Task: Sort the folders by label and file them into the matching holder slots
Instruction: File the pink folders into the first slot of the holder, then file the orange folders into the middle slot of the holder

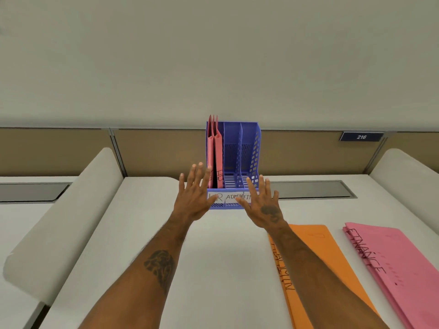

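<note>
Holder [240,148]: blue plastic, three upright slots, standing at the far edge of my white desk [213,257] against the tan partition [154,150]. Paper labels [234,197] on its front lip read HR and ADMIN; the third is partly covered by my right hand and shows only FI.

Filed folders [215,157]: pink, standing upright in the leftmost slot, above the HR label. Middle and right slots show only blue plastic.

Left hand [195,195]: fingers spread wide, palm down, holding nothing. It hovers in front of the holder's left front corner, fingertips overlapping the lower edge of the pink folders; whether they touch I cannot tell.

Right hand [262,203]: likewise spread flat and empty, in front of the holder's right front corner; contact cannot be told.

Orange folder [318,264]: flat on the desk to my right, partly under my right forearm, marked ADMIN.

Pink stack [392,267]: flat on the desk just right of the orange folder, top one marked FINANCE.

Number plate [361,137]: dark, reads 216, on the partition at right.
</note>
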Tool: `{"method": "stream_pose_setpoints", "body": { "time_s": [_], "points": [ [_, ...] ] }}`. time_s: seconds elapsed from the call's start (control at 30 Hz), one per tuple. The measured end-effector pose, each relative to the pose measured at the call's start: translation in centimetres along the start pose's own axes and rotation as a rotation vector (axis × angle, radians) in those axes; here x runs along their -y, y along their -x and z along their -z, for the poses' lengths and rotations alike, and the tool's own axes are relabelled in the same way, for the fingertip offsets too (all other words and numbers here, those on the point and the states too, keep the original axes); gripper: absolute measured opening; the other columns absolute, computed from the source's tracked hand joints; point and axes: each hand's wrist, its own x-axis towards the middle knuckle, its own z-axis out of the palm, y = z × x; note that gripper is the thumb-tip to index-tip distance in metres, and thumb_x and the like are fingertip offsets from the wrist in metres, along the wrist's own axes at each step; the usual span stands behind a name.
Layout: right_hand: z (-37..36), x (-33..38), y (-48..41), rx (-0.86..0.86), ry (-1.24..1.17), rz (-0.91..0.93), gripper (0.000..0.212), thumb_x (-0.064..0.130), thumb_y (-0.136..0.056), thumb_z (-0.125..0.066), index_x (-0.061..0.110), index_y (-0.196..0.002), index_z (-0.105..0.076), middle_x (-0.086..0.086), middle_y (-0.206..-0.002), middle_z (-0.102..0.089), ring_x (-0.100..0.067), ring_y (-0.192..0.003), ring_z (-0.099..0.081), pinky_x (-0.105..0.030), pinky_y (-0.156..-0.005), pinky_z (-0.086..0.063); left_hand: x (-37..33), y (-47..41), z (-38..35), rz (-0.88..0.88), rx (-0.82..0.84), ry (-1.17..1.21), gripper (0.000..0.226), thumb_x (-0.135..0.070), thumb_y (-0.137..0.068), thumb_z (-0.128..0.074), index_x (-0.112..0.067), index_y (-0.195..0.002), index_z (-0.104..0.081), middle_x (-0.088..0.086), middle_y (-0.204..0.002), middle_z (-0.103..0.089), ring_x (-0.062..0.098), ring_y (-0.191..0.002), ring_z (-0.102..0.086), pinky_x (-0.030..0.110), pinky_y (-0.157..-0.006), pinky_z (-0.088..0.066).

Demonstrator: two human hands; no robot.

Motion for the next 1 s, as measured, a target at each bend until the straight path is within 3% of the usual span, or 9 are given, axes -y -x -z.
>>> {"method": "stream_pose_setpoints", "body": {
  "time_s": [0.1,0.3,0.37,0.5,0.67,1.0],
  "points": [
    [-0.3,-1.4,2.9,0.022,0.009,-0.005,0.097,0.084,-0.075,0.004,0.029,-0.155,0.0,-0.012,-0.162,0.007,-0.033,-0.149,0.004,-0.059,-0.117,-0.011,-1.5,1.7,-0.7,-0.007,0.025,0.005,0.087,-0.071,-0.092,-0.023,-0.029,-0.147,0.031,0.002,-0.161,0.03,0.021,-0.147,0.032,0.05,-0.116,0.019],
    [0.0,-5.3,6.7,0.024,0.093,-0.054,0.11,0.083,-0.064,0.024,0.027,-0.155,-0.003,-0.015,-0.162,0.0,-0.034,-0.149,-0.001,-0.058,-0.116,-0.014,-5.4,3.5,-2.3,-0.039,0.008,0.102,0.086,-0.073,-0.089,-0.017,-0.029,-0.15,0.026,0.001,-0.163,0.026,0.016,-0.144,0.034,0.048,-0.116,0.018],
    [0.2,-6.9,7.9,0.033,0.115,-0.064,0.105,0.081,-0.069,0.021,0.026,-0.155,-0.004,-0.016,-0.162,-0.001,-0.035,-0.149,-0.001,-0.058,-0.115,-0.015,-6.9,4.0,-3.2,-0.038,0.022,0.096,0.086,-0.072,-0.09,-0.017,-0.03,-0.15,0.027,0.001,-0.163,0.025,0.019,-0.147,0.03,0.048,-0.117,0.017],
    [0.1,-10.7,9.6,0.078,0.087,-0.094,0.087,0.076,-0.082,-0.004,0.028,-0.155,-0.001,-0.014,-0.162,0.005,-0.033,-0.149,0.005,-0.057,-0.116,-0.012,-10.5,5.0,-5.1,-0.025,0.068,0.1,0.085,-0.074,-0.089,-0.014,-0.031,-0.148,0.029,0.002,-0.165,0.019,0.022,-0.151,0.022,0.049,-0.118,0.014],
    [-0.4,-15.9,11.9,0.115,0.049,-0.096,0.079,0.071,-0.09,-0.019,0.029,-0.155,-0.002,-0.013,-0.162,0.008,-0.032,-0.149,0.007,-0.057,-0.117,-0.01,-15.7,6.2,-7.7,-0.005,0.125,0.095,0.085,-0.078,-0.086,-0.005,-0.029,-0.145,0.032,0.003,-0.164,0.021,0.022,-0.15,0.024,0.05,-0.118,0.014],
    [-2.2,-24.7,14.9,0.224,0.082,-0.08,0.078,0.07,-0.092,-0.019,0.026,-0.155,-0.007,-0.015,-0.162,0.004,-0.032,-0.15,0.004,-0.055,-0.115,-0.021,-23.9,7.7,-11.3,0.047,0.169,0.09,0.088,-0.077,-0.085,-0.007,-0.027,-0.149,0.028,0.002,-0.164,0.021,0.021,-0.15,0.024,0.051,-0.119,0.013]
  ]
}}
